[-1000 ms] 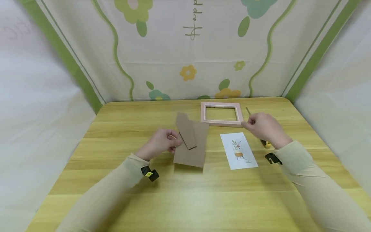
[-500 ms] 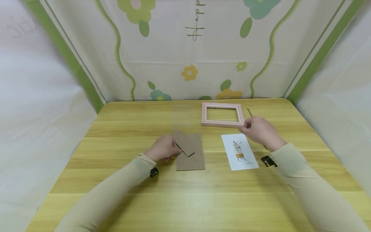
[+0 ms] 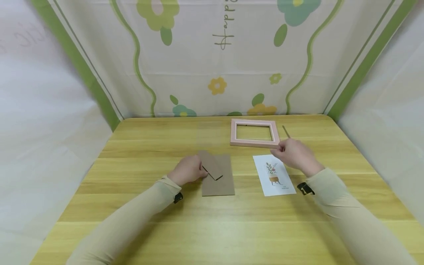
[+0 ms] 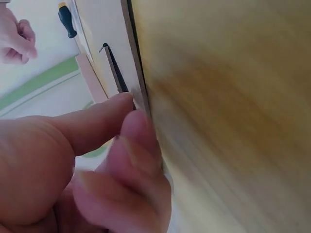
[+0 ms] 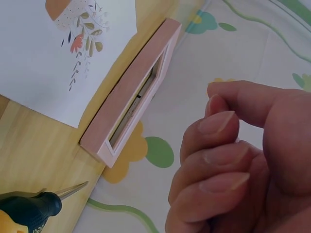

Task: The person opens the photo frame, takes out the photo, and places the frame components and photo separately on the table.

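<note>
A brown picture-frame backing board (image 3: 220, 184) with a folding stand leg lies on the table, leg side up. My left hand (image 3: 187, 170) pinches its left edge between thumb and fingers, as the left wrist view (image 4: 138, 73) of the board's edge shows. My right hand (image 3: 297, 154) hovers beside the pink frame's near right corner, its fingers loosely curled around nothing. That pink picture frame (image 3: 234, 132) lies flat at the back. In front of it rests a white card (image 3: 275, 186) printed with a potted plant, partly under the right hand in the head view.
A screwdriver (image 5: 36, 206) with a dark and yellow handle lies right of the frame; the right hand mostly hides it in the head view. A faint see-through sheet (image 3: 208, 134) lies left of the frame. A patterned cloth (image 3: 185, 55) hangs behind the table.
My left hand has lowered the tilted backing board until it lies flat on the table. The right hand has shifted slightly left and down, still holding nothing.
</note>
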{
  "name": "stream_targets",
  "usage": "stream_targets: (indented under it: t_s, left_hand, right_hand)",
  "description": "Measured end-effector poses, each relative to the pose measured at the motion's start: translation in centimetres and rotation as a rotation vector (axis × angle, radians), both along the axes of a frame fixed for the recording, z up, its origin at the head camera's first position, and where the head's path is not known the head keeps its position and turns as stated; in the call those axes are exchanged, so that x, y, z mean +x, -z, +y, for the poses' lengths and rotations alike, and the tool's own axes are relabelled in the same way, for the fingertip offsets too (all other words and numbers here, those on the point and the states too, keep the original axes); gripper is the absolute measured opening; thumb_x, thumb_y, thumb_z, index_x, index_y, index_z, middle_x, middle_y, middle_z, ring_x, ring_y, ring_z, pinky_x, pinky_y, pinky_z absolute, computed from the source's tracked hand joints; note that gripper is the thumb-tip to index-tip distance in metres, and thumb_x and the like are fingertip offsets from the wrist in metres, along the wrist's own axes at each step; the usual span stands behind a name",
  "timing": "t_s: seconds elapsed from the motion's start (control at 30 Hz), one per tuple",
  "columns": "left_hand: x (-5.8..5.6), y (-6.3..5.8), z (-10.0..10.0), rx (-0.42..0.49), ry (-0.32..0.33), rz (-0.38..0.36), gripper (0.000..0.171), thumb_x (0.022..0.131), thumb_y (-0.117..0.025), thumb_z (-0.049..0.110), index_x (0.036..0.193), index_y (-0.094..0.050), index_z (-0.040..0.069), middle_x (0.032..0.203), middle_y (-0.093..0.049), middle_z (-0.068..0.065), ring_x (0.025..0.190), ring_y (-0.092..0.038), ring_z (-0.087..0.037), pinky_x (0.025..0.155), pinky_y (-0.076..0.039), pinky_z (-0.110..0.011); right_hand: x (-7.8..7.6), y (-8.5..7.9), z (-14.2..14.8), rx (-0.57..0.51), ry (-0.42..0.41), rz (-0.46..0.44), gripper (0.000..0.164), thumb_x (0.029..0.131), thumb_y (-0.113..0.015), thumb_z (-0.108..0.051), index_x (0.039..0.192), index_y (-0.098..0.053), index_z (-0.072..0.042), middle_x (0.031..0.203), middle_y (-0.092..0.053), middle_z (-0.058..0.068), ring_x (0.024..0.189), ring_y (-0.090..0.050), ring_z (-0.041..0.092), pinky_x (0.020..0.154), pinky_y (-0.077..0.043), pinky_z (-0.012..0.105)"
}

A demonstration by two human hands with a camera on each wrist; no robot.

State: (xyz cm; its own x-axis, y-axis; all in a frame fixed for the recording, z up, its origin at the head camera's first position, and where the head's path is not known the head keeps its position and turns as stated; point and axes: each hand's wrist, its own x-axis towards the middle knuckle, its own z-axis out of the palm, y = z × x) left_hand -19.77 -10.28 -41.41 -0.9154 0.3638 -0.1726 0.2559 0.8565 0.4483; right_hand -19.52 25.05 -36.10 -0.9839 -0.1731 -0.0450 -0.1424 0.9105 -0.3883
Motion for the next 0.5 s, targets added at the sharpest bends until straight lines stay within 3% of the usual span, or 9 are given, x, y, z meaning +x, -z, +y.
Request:
stream_targets:
  t_s: [0.1, 0.17, 0.27, 0.4, 0.5]
  left_hand:
    - [-0.2, -0.6, -0.5, 0.034, 0.005, 0.000, 0.053, 0.092, -0.072, 0.024, 0.049, -0.042, 0.016, 0.043, -0.033, 0.008, 0.040, -0.030, -0.007, 0.039, -0.022, -0.022]
    - [-0.5, -1.2, -1.1, 0.073, -0.017, -0.006, 0.045, 0.095, -0.068, 0.026, 0.056, -0.048, 0.014, 0.049, -0.037, 0.007, 0.043, -0.031, -0.008, 0.041, -0.024, -0.022]
    - [-1.3, -2.5, -2.1, 0.120, -0.057, 0.042, 0.036, 0.100, -0.061, 0.029, 0.071, -0.060, 0.008, 0.059, -0.048, 0.002, 0.050, -0.040, -0.011, 0.046, -0.033, -0.025]
    - [-2.2, -4.0, -3.3, 0.152, -0.107, 0.144, 0.033, 0.101, -0.058, 0.033, 0.095, -0.071, 0.004, 0.083, -0.067, -0.007, 0.067, -0.056, -0.018, 0.060, -0.047, -0.033]
    - [-2.8, -4.6, -4.0, 0.162, -0.127, 0.185, 0.038, 0.102, -0.056, 0.038, 0.110, -0.070, 0.004, 0.105, -0.069, -0.011, 0.089, -0.064, -0.027, 0.078, -0.052, -0.042]
  right_hand:
    - [0.0, 0.1, 0.1, -0.005, -0.006, -0.001, 0.038, 0.098, -0.056, -0.032, 0.066, -0.048, -0.013, 0.057, -0.042, -0.001, 0.053, -0.040, 0.015, 0.051, -0.032, 0.030]
    - [0.0, 0.2, 0.2, -0.006, -0.017, 0.006, 0.038, 0.098, -0.057, -0.032, 0.066, -0.048, -0.013, 0.057, -0.042, -0.001, 0.053, -0.040, 0.015, 0.051, -0.032, 0.030]
    - [0.0, 0.2, 0.4, -0.007, -0.032, 0.031, 0.040, 0.099, -0.058, -0.032, 0.066, -0.047, -0.013, 0.058, -0.041, -0.001, 0.054, -0.040, 0.016, 0.052, -0.032, 0.031]
    - [-0.2, 0.2, 0.8, 0.001, -0.037, 0.076, 0.041, 0.099, -0.060, -0.033, 0.066, -0.047, -0.012, 0.057, -0.040, 0.000, 0.053, -0.040, 0.017, 0.052, -0.032, 0.031]
    - [-0.3, 0.1, 1.2, 0.009, -0.037, 0.109, 0.042, 0.099, -0.060, -0.034, 0.066, -0.047, -0.012, 0.057, -0.040, 0.000, 0.053, -0.040, 0.017, 0.052, -0.032, 0.032]
